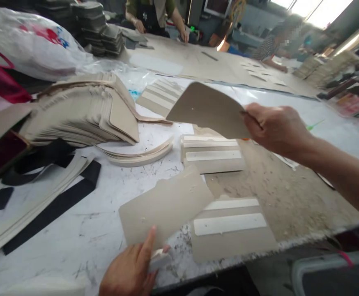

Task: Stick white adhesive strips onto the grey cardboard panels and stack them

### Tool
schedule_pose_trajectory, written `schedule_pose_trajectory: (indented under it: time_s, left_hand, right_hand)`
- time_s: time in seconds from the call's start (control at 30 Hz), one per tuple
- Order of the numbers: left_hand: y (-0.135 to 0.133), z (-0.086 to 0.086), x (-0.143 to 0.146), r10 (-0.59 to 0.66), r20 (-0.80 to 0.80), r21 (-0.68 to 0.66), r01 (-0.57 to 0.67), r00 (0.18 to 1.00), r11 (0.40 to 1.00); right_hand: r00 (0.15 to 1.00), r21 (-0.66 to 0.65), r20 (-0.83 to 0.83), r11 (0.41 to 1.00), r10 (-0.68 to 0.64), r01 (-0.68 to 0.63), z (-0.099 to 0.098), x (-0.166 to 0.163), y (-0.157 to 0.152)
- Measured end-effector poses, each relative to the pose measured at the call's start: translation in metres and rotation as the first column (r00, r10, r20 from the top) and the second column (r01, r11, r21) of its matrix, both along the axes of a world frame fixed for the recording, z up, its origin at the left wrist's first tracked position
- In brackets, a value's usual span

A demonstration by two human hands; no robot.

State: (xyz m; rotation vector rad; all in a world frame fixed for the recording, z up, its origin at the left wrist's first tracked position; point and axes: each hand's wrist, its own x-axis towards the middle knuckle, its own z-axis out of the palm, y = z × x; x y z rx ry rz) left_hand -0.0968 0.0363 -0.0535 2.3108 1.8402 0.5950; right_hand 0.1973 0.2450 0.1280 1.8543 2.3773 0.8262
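My right hand (pixel 270 125) pinches the right end of a grey-beige panel (pixel 208 109), holding it tilted above the table. My left hand (pixel 133 263) rests low in the view. Its index finger reaches onto a flat beige panel (pixel 167 201), while the other fingers curl round a small white piece (pixel 160 260), partly hidden. That flat panel overlaps the corner of a panel with white strips (pixel 233 232). Behind them lies a pile of similar stripped panels (pixel 213 154), below the raised panel.
A fanned stack of beige panels (pixel 83 111) stands at the left. In front of it are curved strips (pixel 139 154) and black bands (pixel 53 209). A plastic bag (pixel 34 45) lies at the back left. Two people are at the far table (pixel 194 57). The table's front edge runs along the lower right.
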Motion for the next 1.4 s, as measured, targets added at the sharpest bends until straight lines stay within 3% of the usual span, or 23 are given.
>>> schedule_pose_trajectory:
  time_s: [0.13,0.37,0.43,0.57,0.67,0.73,0.83,0.9,0.97,1.03,1.13,1.23,1.3,1.4]
  left_hand:
    - [0.013,0.004,0.006,-0.001,-0.244,-0.006,-0.001,0.97,1.0]
    - [0.024,0.006,0.022,0.195,-0.338,-0.003,-0.208,0.921,0.978]
    - [0.024,0.007,0.024,0.248,-0.323,0.003,-0.262,0.913,0.965]
    - [0.013,0.011,0.022,0.306,-0.238,-0.022,-0.32,0.922,0.947]
    - [-0.003,0.019,0.021,0.336,-0.069,-0.086,-0.341,0.939,0.936]
    - [-0.013,0.028,0.024,0.375,0.111,-0.166,-0.354,0.921,0.92]
    - [-0.024,0.045,0.038,0.459,0.436,-0.355,-0.321,0.774,0.878]
    - [-0.026,0.053,0.05,0.518,0.631,-0.51,-0.195,0.578,0.838]
    - [-0.027,0.057,0.062,0.58,0.723,-0.613,-0.039,0.375,0.789]
    - [-0.026,0.058,0.071,0.613,0.749,-0.645,0.066,0.252,0.761]
    - [-0.026,0.057,0.078,0.631,0.763,-0.646,0.193,0.139,0.739]
    - [-0.026,0.059,0.081,0.663,0.749,-0.627,0.318,-0.008,0.712]
    - [-0.025,0.06,0.084,0.686,0.722,-0.611,0.378,-0.095,0.696]
    - [-0.025,0.06,0.089,0.723,0.671,-0.591,0.469,-0.164,0.656]
  right_hand:
    - [0.99,-0.032,-0.114,0.995,0.088,-0.092,-0.01,0.041,-0.071]
    - [0.94,0.05,-0.253,0.973,0.23,-0.224,-0.025,0.067,-0.15]
    - [0.913,0.031,-0.26,0.948,0.313,-0.316,-0.044,0.061,-0.175]
    - [0.859,0.001,-0.264,0.89,0.439,-0.455,-0.106,0.044,-0.222]
    - [0.848,-0.014,-0.228,0.869,0.479,-0.494,-0.144,0.036,-0.24]
    - [0.852,-0.021,-0.223,0.872,0.473,-0.489,-0.155,0.036,-0.244]
    - [0.855,-0.018,-0.229,0.876,0.465,-0.482,-0.157,0.039,-0.245]
    - [0.856,-0.016,-0.227,0.877,0.465,-0.481,-0.155,0.04,-0.246]
    - [0.862,-0.025,-0.223,0.882,0.455,-0.471,-0.154,0.04,-0.247]
    - [0.868,-0.029,-0.227,0.887,0.442,-0.46,-0.155,0.04,-0.248]
    - [0.863,-0.033,-0.278,0.893,0.423,-0.449,-0.154,0.037,-0.251]
    - [0.832,-0.089,-0.449,0.91,0.327,-0.406,-0.145,0.03,-0.254]
    - [0.751,-0.146,-0.618,0.905,0.231,-0.399,-0.135,0.02,-0.255]
    - [0.538,-0.204,-0.839,0.865,0.087,-0.459,-0.122,-0.001,-0.252]
